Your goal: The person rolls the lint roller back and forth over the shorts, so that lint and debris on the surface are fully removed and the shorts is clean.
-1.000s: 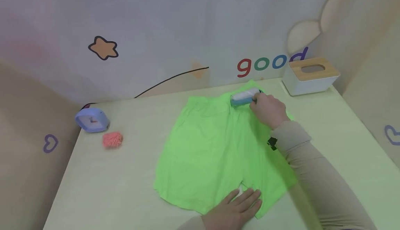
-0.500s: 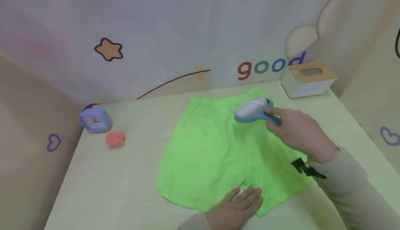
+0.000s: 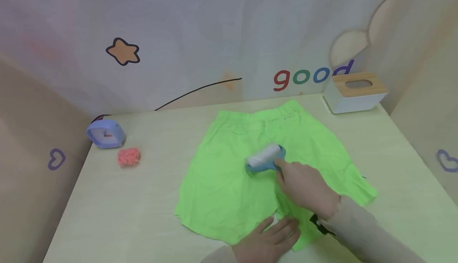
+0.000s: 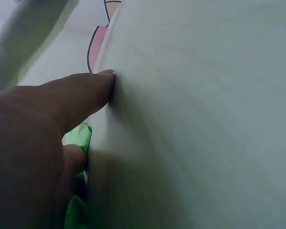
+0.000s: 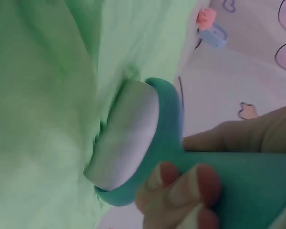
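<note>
Bright green shorts [image 3: 222, 175] lie spread on the table, waistband toward the wall. My right hand [image 3: 305, 187] grips the blue handle of a lint roller [image 3: 264, 157], whose white roll rests on the middle of the shorts. In the right wrist view the roll of the lint roller [image 5: 126, 136] meets the green cloth, and fingers curl round the handle. Flat at the bottom hem by the leg gap lies my left hand [image 3: 266, 239], fingers straight. The left wrist view shows the left hand [image 4: 43, 114] from the side, with a bit of green cloth by it.
At the table's left back stands a blue clock [image 3: 106, 134], with a pink fluffy piece [image 3: 129, 157] in front of it. A white tissue box [image 3: 358, 98] with a wooden lid sits at the right back corner. A printed wall covering [image 3: 186, 36] runs behind the table.
The lint roller in my right hand has come from the waistband, lifted off, and now sits lower on the shorts. My left hand stays at the hem.
</note>
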A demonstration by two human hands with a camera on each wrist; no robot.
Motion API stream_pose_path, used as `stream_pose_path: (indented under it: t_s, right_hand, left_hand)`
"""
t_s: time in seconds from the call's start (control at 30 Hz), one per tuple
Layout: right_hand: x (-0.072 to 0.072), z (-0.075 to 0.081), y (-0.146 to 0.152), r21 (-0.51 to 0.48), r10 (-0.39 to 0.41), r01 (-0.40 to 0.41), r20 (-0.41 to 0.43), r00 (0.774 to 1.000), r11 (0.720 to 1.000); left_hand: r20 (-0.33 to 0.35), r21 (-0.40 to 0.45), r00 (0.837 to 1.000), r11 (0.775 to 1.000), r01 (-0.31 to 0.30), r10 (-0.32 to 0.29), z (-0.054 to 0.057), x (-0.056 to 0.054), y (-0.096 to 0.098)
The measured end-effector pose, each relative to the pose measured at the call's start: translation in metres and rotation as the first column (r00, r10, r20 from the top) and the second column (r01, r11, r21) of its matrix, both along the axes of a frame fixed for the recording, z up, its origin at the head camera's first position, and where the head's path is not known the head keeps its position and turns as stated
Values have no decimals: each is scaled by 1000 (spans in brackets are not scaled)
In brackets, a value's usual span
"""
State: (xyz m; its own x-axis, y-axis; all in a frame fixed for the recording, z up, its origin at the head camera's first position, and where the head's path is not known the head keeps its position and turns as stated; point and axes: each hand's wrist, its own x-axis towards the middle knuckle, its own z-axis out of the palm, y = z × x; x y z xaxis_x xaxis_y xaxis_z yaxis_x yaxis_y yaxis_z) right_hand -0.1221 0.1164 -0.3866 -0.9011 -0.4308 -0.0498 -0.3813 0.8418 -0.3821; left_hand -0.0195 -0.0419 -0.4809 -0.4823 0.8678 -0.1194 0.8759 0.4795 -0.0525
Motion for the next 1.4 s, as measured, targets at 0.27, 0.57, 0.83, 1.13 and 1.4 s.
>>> stream_pose_path:
  t_s: [0.27, 0.57, 0.83, 1.13, 1.4]
  right_hand:
    - [-101, -10, -77, 88, 40, -41, 10, 999, 995]
    - [-116, 18, -85, 52, 61, -60, -17, 998, 997]
    - [-21, 46, -39, -16, 131, -132, -26, 991, 991]
    - [39, 23, -14, 47, 102, -108, 117, 988, 993]
    - [41, 8, -22, 8, 166, -166, 9, 986, 986]
  left_hand:
    - [-35, -50, 999, 999, 10, -12, -4, 2, -3]
    - [-98, -121, 995, 992, -26, 14, -6, 0, -9]
    - [-86, -58, 996, 998, -13, 8, -10, -1, -7]
    - [-189, -14, 982, 1000, -14, 11, -12, 1, -3]
    - [-178, -51, 984, 999, -19, 10, -13, 1, -3]
